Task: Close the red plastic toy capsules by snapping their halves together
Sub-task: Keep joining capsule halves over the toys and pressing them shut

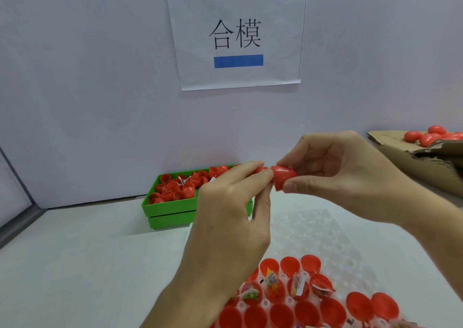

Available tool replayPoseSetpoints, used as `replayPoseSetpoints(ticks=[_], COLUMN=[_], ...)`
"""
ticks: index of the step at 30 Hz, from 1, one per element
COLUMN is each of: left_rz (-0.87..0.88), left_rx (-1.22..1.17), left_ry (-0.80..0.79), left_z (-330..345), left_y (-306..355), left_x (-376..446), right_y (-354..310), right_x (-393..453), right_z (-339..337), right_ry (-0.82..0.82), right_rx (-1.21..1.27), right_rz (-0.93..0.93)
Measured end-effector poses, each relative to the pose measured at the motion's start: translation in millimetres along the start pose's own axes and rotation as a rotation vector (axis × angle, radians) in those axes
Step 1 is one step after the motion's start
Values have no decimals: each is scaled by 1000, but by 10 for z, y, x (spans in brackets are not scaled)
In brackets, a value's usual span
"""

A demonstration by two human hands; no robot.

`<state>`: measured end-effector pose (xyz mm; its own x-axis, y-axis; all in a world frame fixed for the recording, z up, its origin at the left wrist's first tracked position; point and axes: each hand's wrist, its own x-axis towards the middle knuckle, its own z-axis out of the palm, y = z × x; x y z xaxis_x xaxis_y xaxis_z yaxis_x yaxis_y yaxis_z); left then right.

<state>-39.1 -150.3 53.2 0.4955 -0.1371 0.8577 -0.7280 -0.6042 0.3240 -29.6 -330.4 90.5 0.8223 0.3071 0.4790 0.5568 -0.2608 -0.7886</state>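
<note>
Where the white table [75, 265] meets the pale wall [87, 89], a paper sign [238, 34] w/ two blue strips is stuck up, printed w/ black characters. Both hands are raised over the table, approx. centre of view. The left hand [230, 215] has its fingertips pinched on one red capsule half [260, 169], mostly hidden behind the fingers. The right hand [348, 175] pinches the other capsule half [284, 176] btw. thumb and fingers, open rim facing the left hand; the two halves touch or nearly touch, can't tell if joined. Behind the hands, a green bin [170, 210] against the wall holds a pile of loose red halves [175, 187]. Near edge, a clear plastic tray [325, 240] has red halves [288, 295] seated in its pockets, some w/ small colourful toys inside. Far right, closed red capsules [431, 136] lie on torn cardboard [413, 162].
</note>
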Motion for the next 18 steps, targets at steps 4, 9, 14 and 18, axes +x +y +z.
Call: replayPoseSetpoints(ticks=[4, 9, 14, 18], left_rz=[-238, -225, -71, -14], left_rx=[-295, -315, -144, -76], left_ry=[49, 8, 36, 41], left_z=[-7, -21, 11, 6], left_y=[19, 9, -6, -11], left_x=[10, 21, 15, 2], right_y=[5, 5, 4, -1], right_x=[6, 9, 3, 3], right_z=[33, 30, 27, 31], right_ry=[20, 17, 22, 33], right_rx=[25, 30, 50, 24], right_rz=[-10, -6, -16, -33])
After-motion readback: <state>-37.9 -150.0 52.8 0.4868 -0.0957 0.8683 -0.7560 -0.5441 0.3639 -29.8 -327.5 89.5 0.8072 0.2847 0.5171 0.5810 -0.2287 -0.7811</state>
